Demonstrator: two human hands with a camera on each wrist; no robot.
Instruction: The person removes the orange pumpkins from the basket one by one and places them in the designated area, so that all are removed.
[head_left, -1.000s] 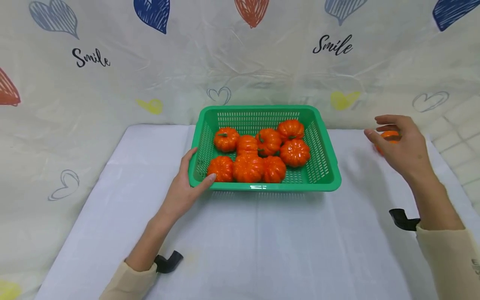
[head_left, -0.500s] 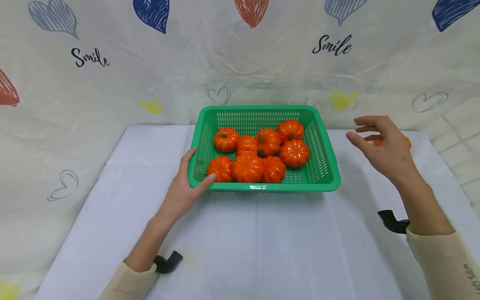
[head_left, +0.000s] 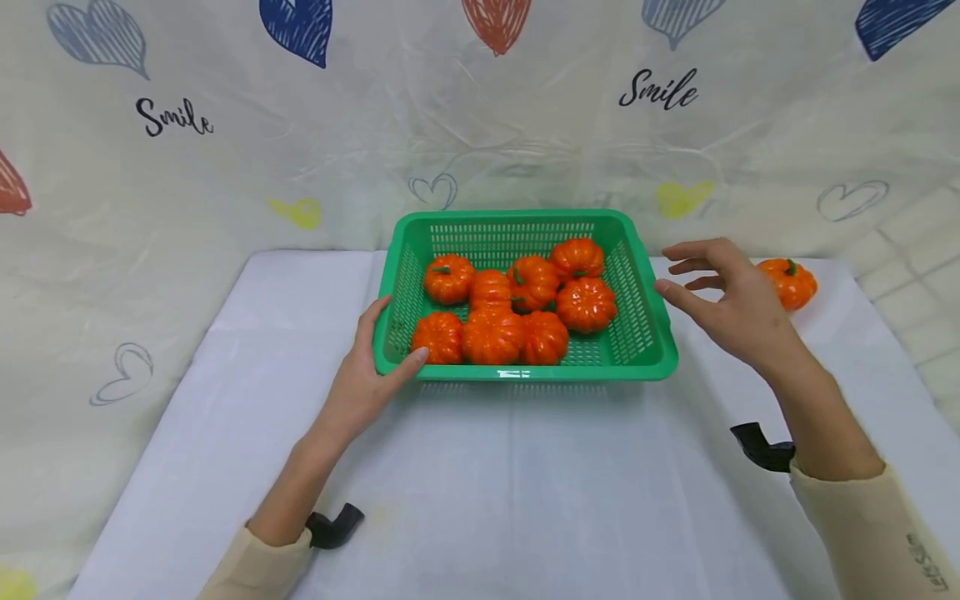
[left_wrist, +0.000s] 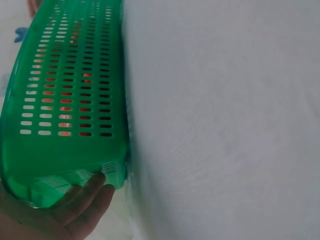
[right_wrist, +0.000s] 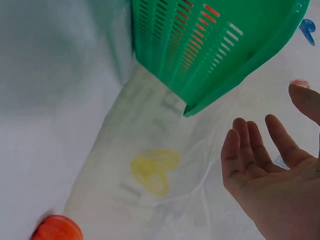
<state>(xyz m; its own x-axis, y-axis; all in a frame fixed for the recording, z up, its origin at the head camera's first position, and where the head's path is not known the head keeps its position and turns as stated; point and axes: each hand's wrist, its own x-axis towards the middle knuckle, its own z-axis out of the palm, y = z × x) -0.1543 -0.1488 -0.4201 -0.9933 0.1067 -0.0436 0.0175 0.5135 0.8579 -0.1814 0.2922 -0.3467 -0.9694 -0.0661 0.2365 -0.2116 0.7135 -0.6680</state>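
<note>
- While the left hand (head_left: 363,379) is gripping the green basket (head_left: 525,375) of pumpkins (head_left: 495,336), the right hand (head_left: 727,304) is hovering beside it, fingers (right_wrist: 230,160) loosely spread, holding nothing!
- Left-wrist view is revealing fingers lying along the basket's outer end wall, hidden overhead.
- One lone pumpkin (head_left: 795,285) is sitting rightward on the counter (head_left: 525,483).
- "Smile" is showing twice across the backdrop (head_left: 360,150); right sleeve (head_left: 855,517) lettering is blurring.

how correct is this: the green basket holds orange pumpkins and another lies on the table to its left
Not the left: the extra pumpkin lies on the table to the right of the green basket, as the head view shows.
</note>
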